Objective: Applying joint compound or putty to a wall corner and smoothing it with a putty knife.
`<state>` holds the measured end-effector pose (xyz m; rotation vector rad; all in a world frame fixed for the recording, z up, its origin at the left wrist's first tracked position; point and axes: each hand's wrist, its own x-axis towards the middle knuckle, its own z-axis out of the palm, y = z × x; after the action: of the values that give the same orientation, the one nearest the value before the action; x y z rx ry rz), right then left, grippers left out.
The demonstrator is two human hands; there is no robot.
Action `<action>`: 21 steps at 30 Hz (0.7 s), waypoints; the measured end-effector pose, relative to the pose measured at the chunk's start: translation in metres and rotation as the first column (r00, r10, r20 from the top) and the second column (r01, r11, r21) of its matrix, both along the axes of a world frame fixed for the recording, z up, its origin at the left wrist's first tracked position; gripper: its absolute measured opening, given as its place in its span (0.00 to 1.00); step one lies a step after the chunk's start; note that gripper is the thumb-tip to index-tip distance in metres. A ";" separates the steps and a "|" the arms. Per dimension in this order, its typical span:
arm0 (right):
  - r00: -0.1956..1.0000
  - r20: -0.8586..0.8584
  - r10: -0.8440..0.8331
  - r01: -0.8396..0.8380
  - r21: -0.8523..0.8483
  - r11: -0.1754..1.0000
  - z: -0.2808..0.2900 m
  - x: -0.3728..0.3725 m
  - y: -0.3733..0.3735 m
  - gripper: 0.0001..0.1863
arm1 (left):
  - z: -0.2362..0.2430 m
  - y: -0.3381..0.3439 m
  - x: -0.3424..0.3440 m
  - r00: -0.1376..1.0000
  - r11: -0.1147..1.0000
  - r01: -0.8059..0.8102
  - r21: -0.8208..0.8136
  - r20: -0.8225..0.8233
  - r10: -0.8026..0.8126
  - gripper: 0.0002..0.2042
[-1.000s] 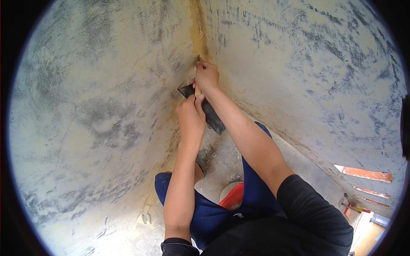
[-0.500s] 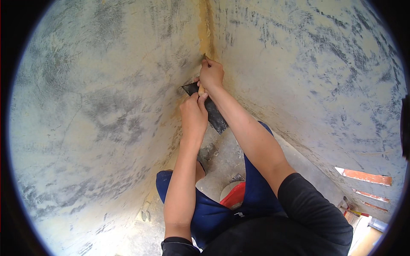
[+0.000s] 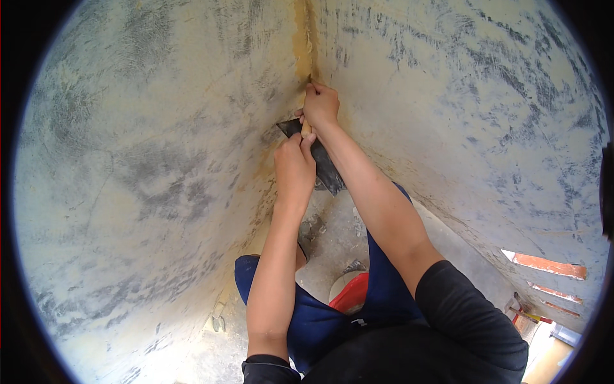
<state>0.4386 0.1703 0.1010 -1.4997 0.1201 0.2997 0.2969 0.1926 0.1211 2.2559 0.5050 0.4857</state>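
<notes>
My right hand (image 3: 322, 102) grips a small dark-tipped tool (image 3: 309, 79), its tip in the yellowish corner seam (image 3: 306, 38) between two walls. Just below, my left hand (image 3: 295, 165) is closed on a black flat trowel (image 3: 325, 168), whose broad blade slants down behind my hands. A pale wooden handle (image 3: 306, 128) shows between the hands; I cannot tell which tool it belongs to. The fingertips of both hands are partly hidden.
Mottled plastered walls (image 3: 128, 160) rise on both sides. Below are my legs, the dusty concrete floor (image 3: 336, 230) and a red bucket (image 3: 348, 291). The right wall has slots (image 3: 547, 262) showing orange brick, with a few objects (image 3: 537, 315) at its foot.
Both hands and the tools have shifted slightly rightward and up along the corner. The grips look the same.
</notes>
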 end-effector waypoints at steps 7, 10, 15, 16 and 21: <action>0.997 0.042 -0.064 0.064 -0.007 0.998 0.000 -0.011 0.006 0.15 | 0.001 0.003 -0.003 1.000 1.000 -0.014 0.006 0.007 0.014 0.12; 0.996 0.065 -0.057 0.056 0.020 0.998 -0.003 0.003 0.004 0.16 | -0.001 0.001 0.003 0.999 1.000 -0.009 -0.005 0.051 0.009 0.12; 1.000 0.016 -0.003 0.004 -0.034 0.999 -0.006 -0.009 0.001 0.17 | -0.003 0.002 -0.001 0.999 0.999 -0.001 0.038 0.034 -0.001 0.12; 1.000 0.017 -0.002 0.002 -0.034 0.999 -0.004 -0.007 0.002 0.17 | -0.002 0.003 -0.004 0.999 1.000 0.006 0.020 0.037 -0.006 0.12; 0.997 0.058 -0.043 0.044 -0.020 0.999 -0.004 -0.005 0.001 0.19 | -0.004 0.002 0.003 0.998 0.998 0.042 0.036 -0.037 -0.041 0.12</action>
<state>0.4338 0.1714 0.0970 -1.5235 0.1101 0.2204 0.2998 0.1946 0.1171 2.3093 0.4695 0.4374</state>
